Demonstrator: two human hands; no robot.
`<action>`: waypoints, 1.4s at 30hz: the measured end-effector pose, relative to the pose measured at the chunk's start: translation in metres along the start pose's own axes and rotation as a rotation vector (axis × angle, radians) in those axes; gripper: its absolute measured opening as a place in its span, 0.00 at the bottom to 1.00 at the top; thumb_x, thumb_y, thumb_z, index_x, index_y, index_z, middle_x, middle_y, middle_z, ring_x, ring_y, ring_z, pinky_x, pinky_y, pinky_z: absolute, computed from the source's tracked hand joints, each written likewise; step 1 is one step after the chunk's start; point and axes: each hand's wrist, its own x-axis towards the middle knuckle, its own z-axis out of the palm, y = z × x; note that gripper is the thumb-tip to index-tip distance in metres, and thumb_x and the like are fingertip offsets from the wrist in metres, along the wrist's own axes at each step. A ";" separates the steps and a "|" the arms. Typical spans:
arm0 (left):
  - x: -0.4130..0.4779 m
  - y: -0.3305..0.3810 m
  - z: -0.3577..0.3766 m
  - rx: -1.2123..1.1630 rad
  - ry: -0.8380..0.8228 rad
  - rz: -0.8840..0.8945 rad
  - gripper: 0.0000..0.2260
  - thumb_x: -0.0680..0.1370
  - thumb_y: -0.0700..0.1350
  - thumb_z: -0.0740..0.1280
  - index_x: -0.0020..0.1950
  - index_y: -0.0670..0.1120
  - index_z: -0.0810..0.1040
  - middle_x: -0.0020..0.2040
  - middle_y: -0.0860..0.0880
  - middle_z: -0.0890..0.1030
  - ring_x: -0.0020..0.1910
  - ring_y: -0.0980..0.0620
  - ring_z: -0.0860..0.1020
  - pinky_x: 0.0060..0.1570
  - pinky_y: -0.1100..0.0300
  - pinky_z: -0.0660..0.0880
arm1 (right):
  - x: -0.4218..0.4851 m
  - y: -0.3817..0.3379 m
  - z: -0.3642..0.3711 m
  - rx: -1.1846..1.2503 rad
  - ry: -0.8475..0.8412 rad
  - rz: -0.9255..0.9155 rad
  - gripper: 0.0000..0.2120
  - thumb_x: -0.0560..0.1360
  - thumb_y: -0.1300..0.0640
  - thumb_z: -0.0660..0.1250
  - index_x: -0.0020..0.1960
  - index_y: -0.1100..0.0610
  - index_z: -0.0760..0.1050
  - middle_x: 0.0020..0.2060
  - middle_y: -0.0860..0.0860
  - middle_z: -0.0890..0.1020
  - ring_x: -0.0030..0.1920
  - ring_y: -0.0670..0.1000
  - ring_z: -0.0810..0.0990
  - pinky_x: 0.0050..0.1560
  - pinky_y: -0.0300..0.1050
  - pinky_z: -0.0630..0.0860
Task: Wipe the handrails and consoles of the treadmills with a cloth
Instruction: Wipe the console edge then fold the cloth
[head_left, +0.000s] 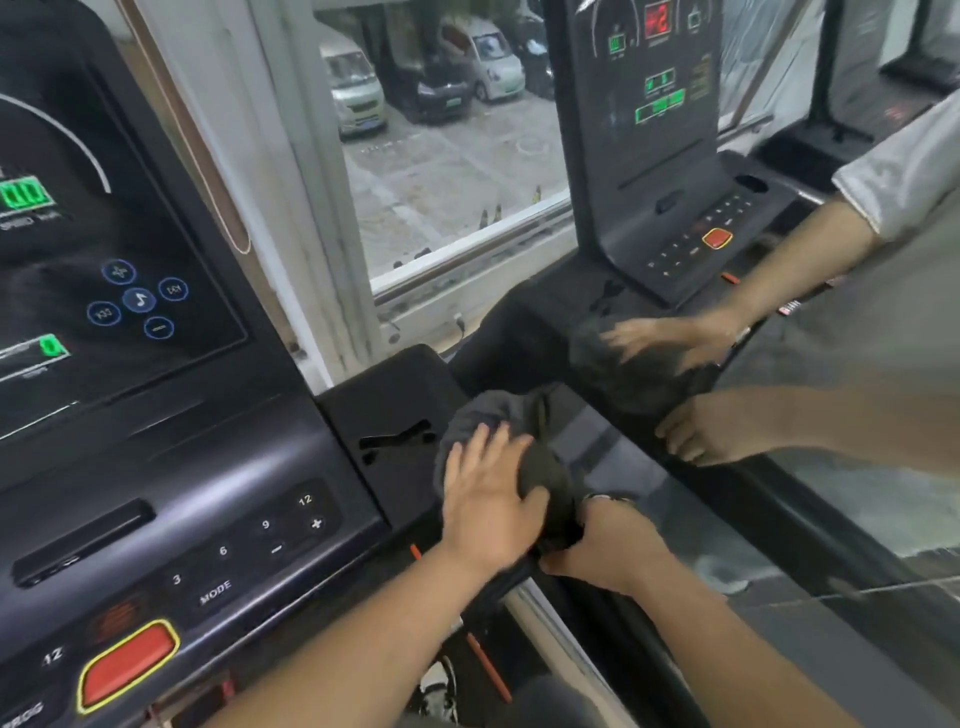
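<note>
Seen from above at the right-hand end of a treadmill console (171, 525). Left hand (488, 499) laid flat, fingers spread, pressing a dark grey cloth (498, 415) onto the black side panel (384, 410) next to the handrail (524, 603). Right hand (608, 545) curled shut on the near edge of the same cloth, just beside the left thumb. Cloth bunched between both hands, touching the panel. Red stop button (127, 662) with yellow rim sited at lower left, well apart from the cloth; speed keys and lit display above it. Mirror wall (779, 467) at right, repeating hands, cloth and console in reflection. Window (441, 182) beyond, with parked vehicles visible outside.
</note>
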 end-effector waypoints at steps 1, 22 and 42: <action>-0.011 0.010 0.010 0.040 -0.030 0.084 0.31 0.74 0.60 0.57 0.78 0.55 0.69 0.80 0.53 0.66 0.83 0.50 0.54 0.81 0.49 0.40 | -0.002 0.008 0.001 0.041 -0.009 -0.023 0.12 0.67 0.46 0.78 0.42 0.47 0.76 0.37 0.42 0.77 0.46 0.48 0.80 0.42 0.40 0.74; -0.097 0.045 0.057 0.066 -0.275 0.570 0.31 0.65 0.52 0.70 0.69 0.54 0.76 0.72 0.54 0.76 0.78 0.52 0.65 0.81 0.51 0.48 | -0.082 0.143 0.055 0.353 -0.162 -0.069 0.32 0.53 0.31 0.83 0.52 0.43 0.80 0.47 0.37 0.86 0.52 0.37 0.83 0.58 0.42 0.80; -0.114 0.090 0.104 0.157 -0.009 0.265 0.26 0.71 0.55 0.64 0.68 0.49 0.79 0.65 0.48 0.81 0.72 0.43 0.73 0.80 0.49 0.54 | -0.212 0.232 0.107 0.246 0.097 0.114 0.29 0.58 0.29 0.73 0.48 0.46 0.71 0.46 0.44 0.76 0.48 0.47 0.78 0.45 0.43 0.73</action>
